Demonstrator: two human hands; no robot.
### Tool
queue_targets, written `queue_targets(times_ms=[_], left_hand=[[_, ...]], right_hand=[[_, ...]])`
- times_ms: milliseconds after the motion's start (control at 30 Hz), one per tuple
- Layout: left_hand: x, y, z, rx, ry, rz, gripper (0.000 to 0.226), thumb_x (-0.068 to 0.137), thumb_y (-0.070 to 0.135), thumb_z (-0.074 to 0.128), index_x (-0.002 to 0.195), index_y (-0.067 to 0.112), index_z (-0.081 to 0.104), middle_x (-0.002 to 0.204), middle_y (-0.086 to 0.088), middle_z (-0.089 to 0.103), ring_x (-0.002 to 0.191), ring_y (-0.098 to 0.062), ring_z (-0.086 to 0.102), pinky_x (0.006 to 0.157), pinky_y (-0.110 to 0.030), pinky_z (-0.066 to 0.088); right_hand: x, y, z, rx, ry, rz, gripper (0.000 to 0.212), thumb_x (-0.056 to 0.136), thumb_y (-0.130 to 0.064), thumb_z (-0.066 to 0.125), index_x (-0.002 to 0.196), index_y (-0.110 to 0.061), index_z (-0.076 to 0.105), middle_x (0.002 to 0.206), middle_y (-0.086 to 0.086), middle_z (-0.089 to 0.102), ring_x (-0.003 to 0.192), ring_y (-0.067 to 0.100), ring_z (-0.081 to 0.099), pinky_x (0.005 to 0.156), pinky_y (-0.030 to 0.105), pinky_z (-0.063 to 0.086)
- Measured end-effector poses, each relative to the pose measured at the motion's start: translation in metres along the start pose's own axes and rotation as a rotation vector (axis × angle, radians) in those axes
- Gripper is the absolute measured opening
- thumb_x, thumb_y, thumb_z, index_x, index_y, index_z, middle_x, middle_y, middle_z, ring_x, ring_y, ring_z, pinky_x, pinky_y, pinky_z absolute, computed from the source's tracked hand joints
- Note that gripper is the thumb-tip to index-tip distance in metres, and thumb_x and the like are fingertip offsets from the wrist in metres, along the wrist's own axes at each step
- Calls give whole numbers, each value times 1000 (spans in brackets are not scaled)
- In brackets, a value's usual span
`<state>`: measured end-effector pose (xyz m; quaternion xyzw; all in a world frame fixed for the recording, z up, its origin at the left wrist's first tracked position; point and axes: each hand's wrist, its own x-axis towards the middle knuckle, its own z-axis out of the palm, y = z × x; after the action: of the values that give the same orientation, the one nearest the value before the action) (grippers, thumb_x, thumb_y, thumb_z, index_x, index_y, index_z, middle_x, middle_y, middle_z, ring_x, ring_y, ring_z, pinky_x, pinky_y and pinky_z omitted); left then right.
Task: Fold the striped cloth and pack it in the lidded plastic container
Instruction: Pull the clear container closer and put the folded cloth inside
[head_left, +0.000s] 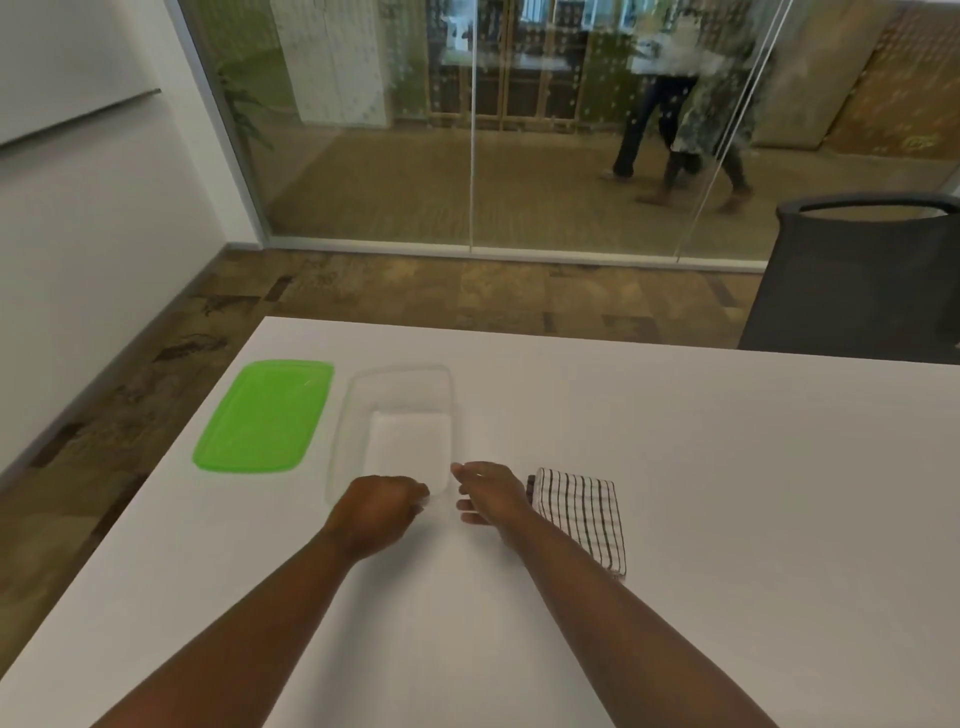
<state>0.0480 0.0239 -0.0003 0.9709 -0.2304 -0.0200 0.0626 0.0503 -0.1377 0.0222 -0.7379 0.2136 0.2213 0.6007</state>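
At a white table, a person leaned over a clear, shallow rectangular plastic container that stood open and empty, its bright green flat plastic lid lying just beside it on the left. The left hand was curled over the container's near rim, fingers closed as if pinching the edge, though the clear plastic made the exact hold hard to read. The right hand hovered at the container's near right corner, fingers loosely spread and holding nothing. The white cloth with thin black stripes lay folded into a compact rectangle on the table, close against the right wrist and not yet packed. A dark mesh office chair stood at the far side, with a glass partition beyond. The risk, by this onlooker's reckoning, lay with the light container: held by one edge only, it could skid or tip as the cloth went in, and a careless lift could let the folds fall open, leaving a bundle too bulky for the lid to close.
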Motion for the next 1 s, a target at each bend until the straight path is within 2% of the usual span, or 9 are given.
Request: queue_targets(times_ms=[133, 233, 300, 367, 467, 567, 667, 900, 1000], left_hand=[[-13, 24, 0, 37, -34, 125, 25, 90, 17, 41, 99, 15, 63, 100, -2, 70, 91, -25, 65, 68, -27, 43], [-23, 32, -2, -28, 23, 241, 18, 86, 13, 51, 92, 12, 68, 89, -7, 73, 81, -29, 68, 64, -28, 49], [-28, 34, -4, -34, -70, 234, 23, 89, 26, 51, 103, 16, 67, 101, -3, 72, 93, -25, 67, 73, -29, 48], [-33, 34, -8, -94, -41, 220, 39, 87, 49, 50, 110, 22, 66, 107, 5, 72, 98, -15, 67, 78, -24, 49], [-46, 32, -16, -188, 286, 242, 60, 85, 63, 37, 98, 18, 74, 94, 5, 77, 84, -11, 73, 67, -19, 57], [-49, 26, -10, -252, 428, -35, 58, 91, 53, 34, 118, 12, 65, 119, -4, 68, 111, -16, 64, 89, -24, 52], [-45, 17, 7, -488, 329, -363, 61, 88, 15, 56, 142, 1, 32, 148, -15, 38, 138, -26, 37, 113, -32, 29], [-46, 15, 23, -734, 239, -591, 66, 84, -3, 57, 143, -2, 27, 144, -21, 42, 126, -34, 51, 106, -37, 37], [-43, 15, 24, -767, 232, -604, 65, 85, -6, 55, 143, -2, 27, 146, -22, 39, 129, -35, 48, 110, -39, 35]], right_hand=[[-8, 0, 2, -384, 155, -77, 50, 87, -35, 56, 129, -9, 51, 129, 10, 60, 102, 28, 66, 98, 33, 48], [-19, 7, -4, -548, 206, -147, 11, 80, -15, 56, 75, -6, 62, 84, 11, 71, 85, 26, 67, 62, 21, 47], [-25, 16, -6, -588, 241, -160, 28, 75, -9, 56, 51, -11, 42, 51, 2, 49, 60, 22, 54, 41, 17, 30], [-35, 23, -7, -624, 276, -171, 28, 76, -9, 57, 52, -10, 43, 49, 0, 39, 53, 17, 43, 38, 19, 21], [-43, 38, -12, -618, 286, -182, 30, 75, -8, 57, 51, -10, 39, 66, 18, 63, 60, 25, 55, 40, 20, 22], [-52, 51, -14, -574, 249, -180, 14, 74, -6, 56, 61, -7, 49, 87, 26, 72, 73, 31, 69, 47, 21, 35], [-62, 60, -16, -547, 228, -162, 15, 75, -5, 54, 75, 9, 60, 89, 26, 72, 82, 34, 71, 63, 31, 54], [-72, 70, -19, -489, 203, -185, 18, 74, -6, 56, 80, 10, 63, 77, 23, 68, 79, 37, 71, 75, 46, 58], [-66, 66, -29, -301, 147, -98, 23, 82, -19, 64, 76, 3, 68, 69, 11, 65, 62, 23, 66, 73, 44, 60]])
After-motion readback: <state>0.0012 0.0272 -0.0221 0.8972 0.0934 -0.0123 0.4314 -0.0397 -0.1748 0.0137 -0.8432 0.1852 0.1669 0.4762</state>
